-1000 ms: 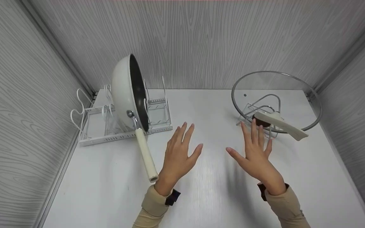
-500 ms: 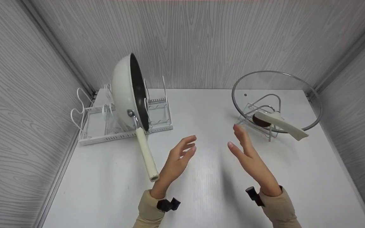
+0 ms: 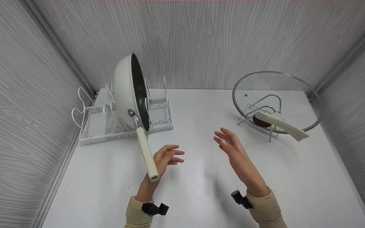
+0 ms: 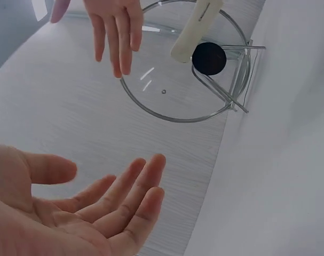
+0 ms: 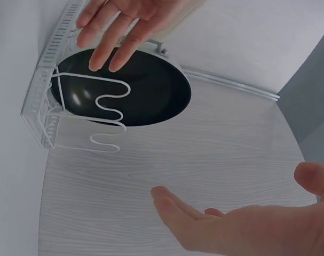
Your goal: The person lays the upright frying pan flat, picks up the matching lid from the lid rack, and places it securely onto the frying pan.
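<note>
In the head view my left hand [image 3: 162, 161] hovers over the table beside the pan's cream handle [image 3: 146, 153], which partly covers it. Its fingers are relaxed and hold nothing. My right hand [image 3: 234, 152] is across from it, fingers loosely bent, also holding nothing. A white frying pan [image 3: 124, 91] with a dark inside stands on edge in a white wire rack [image 3: 97, 139] at the left. On the right, a glass lid [image 3: 277, 95] with a metal rim leans upright in a small wire stand [image 3: 270, 136]. The lid's cream handle [image 3: 280, 124] faces forward.
The white table [image 3: 198, 196] is enclosed by grey wood-grain panels [image 3: 188, 41] at the back and both sides. A small dark spot [image 3: 246, 95] shows through the lid. Black wrist cameras [image 3: 242, 199] sit on both cuffs.
Both hands have drawn back towards the front and shifted left, turning from spread palms-down to sideways with fingers loosely bent. The pan, rack, lid and stand stay in place.
</note>
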`<state>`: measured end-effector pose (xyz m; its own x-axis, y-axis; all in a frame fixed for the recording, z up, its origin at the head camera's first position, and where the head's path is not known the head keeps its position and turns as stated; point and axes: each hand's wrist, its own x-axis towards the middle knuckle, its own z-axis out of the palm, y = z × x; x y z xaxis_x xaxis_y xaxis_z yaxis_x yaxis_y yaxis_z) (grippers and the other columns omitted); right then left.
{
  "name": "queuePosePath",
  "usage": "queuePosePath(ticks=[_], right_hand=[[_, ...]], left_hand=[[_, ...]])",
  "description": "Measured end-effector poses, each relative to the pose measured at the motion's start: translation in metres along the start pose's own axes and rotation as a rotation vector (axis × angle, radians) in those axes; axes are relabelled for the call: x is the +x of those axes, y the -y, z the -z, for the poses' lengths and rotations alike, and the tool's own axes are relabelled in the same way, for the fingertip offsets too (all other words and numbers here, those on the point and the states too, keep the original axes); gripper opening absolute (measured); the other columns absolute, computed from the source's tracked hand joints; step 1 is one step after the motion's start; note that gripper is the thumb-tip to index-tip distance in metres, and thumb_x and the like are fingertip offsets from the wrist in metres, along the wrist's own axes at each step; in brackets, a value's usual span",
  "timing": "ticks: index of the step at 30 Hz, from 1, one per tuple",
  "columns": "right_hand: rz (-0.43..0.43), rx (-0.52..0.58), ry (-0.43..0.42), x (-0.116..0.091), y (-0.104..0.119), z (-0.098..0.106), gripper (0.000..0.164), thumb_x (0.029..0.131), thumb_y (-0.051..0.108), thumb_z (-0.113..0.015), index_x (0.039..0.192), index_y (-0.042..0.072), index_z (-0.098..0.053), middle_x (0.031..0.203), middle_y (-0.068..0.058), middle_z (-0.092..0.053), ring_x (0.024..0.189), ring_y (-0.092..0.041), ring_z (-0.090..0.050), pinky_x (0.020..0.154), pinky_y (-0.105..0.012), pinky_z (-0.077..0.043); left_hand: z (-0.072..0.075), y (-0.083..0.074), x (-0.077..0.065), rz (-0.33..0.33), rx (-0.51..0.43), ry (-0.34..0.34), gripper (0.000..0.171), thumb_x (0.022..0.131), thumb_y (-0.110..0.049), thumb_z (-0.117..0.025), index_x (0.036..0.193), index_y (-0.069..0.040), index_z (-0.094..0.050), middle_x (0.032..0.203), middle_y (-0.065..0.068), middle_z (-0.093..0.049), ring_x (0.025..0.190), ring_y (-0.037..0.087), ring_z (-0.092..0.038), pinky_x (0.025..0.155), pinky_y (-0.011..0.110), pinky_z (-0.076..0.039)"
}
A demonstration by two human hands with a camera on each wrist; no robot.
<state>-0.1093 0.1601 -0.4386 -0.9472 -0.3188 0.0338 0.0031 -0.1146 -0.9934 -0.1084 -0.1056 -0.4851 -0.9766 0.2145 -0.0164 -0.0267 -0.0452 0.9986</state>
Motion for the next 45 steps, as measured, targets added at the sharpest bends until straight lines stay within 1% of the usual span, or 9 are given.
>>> queuePosePath(ticks=[3, 6, 11, 16, 23, 29, 32, 38, 45], right_hand=[[-0.007, 0.032, 0.011, 0.003, -0.001, -0.004, 0.053, 0.106, 0.019, -0.041, 0.152, 0.005, -0.021, 0.153, -0.017, -0.031, 0.145, -0.034, -0.03, 0.12, -0.046, -0.017], [-0.021, 0.073, 0.022, 0.005, -0.002, -0.009, 0.052, 0.106, 0.02, -0.04, 0.151, 0.004, -0.021, 0.153, -0.019, -0.031, 0.144, -0.035, -0.03, 0.12, -0.045, -0.017], [-0.047, 0.173, 0.013, 0.008, -0.007, -0.016, 0.051, 0.105, 0.018, -0.038, 0.15, 0.001, -0.022, 0.152, -0.024, -0.032, 0.142, -0.037, -0.033, 0.12, -0.046, -0.019], [-0.051, 0.253, 0.025, 0.01, -0.012, -0.025, 0.051, 0.105, 0.017, -0.037, 0.149, -0.003, -0.023, 0.151, -0.028, -0.034, 0.141, -0.041, -0.035, 0.119, -0.048, -0.021], [-0.058, 0.298, 0.089, 0.014, -0.018, -0.041, 0.052, 0.106, 0.02, -0.037, 0.149, -0.005, -0.022, 0.151, -0.03, -0.034, 0.141, -0.042, -0.034, 0.118, -0.048, -0.023], [-0.086, 0.311, 0.115, 0.022, -0.017, -0.052, 0.049, 0.106, 0.018, -0.035, 0.148, -0.004, -0.025, 0.15, -0.03, -0.035, 0.14, -0.04, -0.036, 0.118, -0.046, -0.024], [-0.107, 0.316, 0.142, 0.025, -0.016, -0.056, 0.048, 0.107, 0.019, -0.035, 0.149, -0.003, -0.026, 0.15, -0.029, -0.035, 0.14, -0.039, -0.037, 0.118, -0.046, -0.024], [-0.15, 0.407, 0.163, 0.036, -0.016, -0.063, 0.049, 0.107, 0.021, -0.035, 0.149, -0.003, -0.027, 0.149, -0.029, -0.038, 0.139, -0.04, -0.039, 0.117, -0.045, -0.027], [-0.155, 0.449, 0.131, 0.052, -0.018, -0.071, 0.048, 0.106, 0.023, -0.037, 0.146, -0.004, -0.032, 0.145, -0.028, -0.044, 0.135, -0.039, -0.044, 0.116, -0.045, -0.03]], left_hand=[[0.014, -0.01, -0.007, 0.032, -0.116, 0.046, 0.03, 0.102, -0.004, -0.042, 0.126, 0.012, -0.052, 0.116, 0.03, -0.064, 0.093, 0.034, -0.071, 0.083, 0.036, -0.056], [0.03, -0.006, -0.013, 0.097, -0.31, 0.081, 0.032, 0.101, -0.008, -0.043, 0.127, 0.008, -0.052, 0.116, 0.023, -0.066, 0.095, 0.028, -0.07, 0.086, 0.035, -0.055], [0.053, 0.005, -0.02, 0.202, -0.62, 0.035, 0.039, 0.107, -0.019, -0.032, 0.132, 0.006, -0.047, 0.117, 0.017, -0.066, 0.099, 0.029, -0.067, 0.092, 0.04, -0.052], [0.066, 0.006, -0.026, 0.243, -0.843, -0.001, 0.052, 0.108, -0.029, -0.016, 0.138, 0.007, -0.039, 0.12, 0.022, -0.062, 0.102, 0.035, -0.063, 0.099, 0.047, -0.047], [0.077, -0.004, -0.031, 0.214, -0.969, -0.072, 0.06, 0.107, -0.037, -0.015, 0.15, 0.004, -0.02, 0.133, 0.024, -0.053, 0.121, 0.039, -0.054, 0.115, 0.046, -0.031], [0.084, -0.011, -0.031, 0.171, -1.061, -0.019, 0.065, 0.107, -0.039, -0.013, 0.153, 0.006, -0.008, 0.151, 0.027, -0.034, 0.143, 0.042, -0.031, 0.12, 0.04, -0.02], [0.085, -0.013, -0.031, 0.156, -1.095, -0.03, 0.066, 0.107, -0.039, -0.014, 0.154, 0.006, -0.006, 0.157, 0.028, -0.021, 0.147, 0.042, -0.019, 0.121, 0.039, -0.016], [0.084, -0.017, -0.029, 0.157, -1.12, -0.171, 0.066, 0.106, -0.038, -0.017, 0.154, 0.006, -0.006, 0.16, 0.024, -0.012, 0.148, 0.04, -0.017, 0.121, 0.039, -0.015], [0.078, -0.024, -0.024, 0.119, -1.136, -0.34, 0.061, 0.105, -0.027, -0.017, 0.157, -0.002, 0.002, 0.165, 0.012, -0.002, 0.152, 0.026, -0.003, 0.122, 0.031, -0.009]])
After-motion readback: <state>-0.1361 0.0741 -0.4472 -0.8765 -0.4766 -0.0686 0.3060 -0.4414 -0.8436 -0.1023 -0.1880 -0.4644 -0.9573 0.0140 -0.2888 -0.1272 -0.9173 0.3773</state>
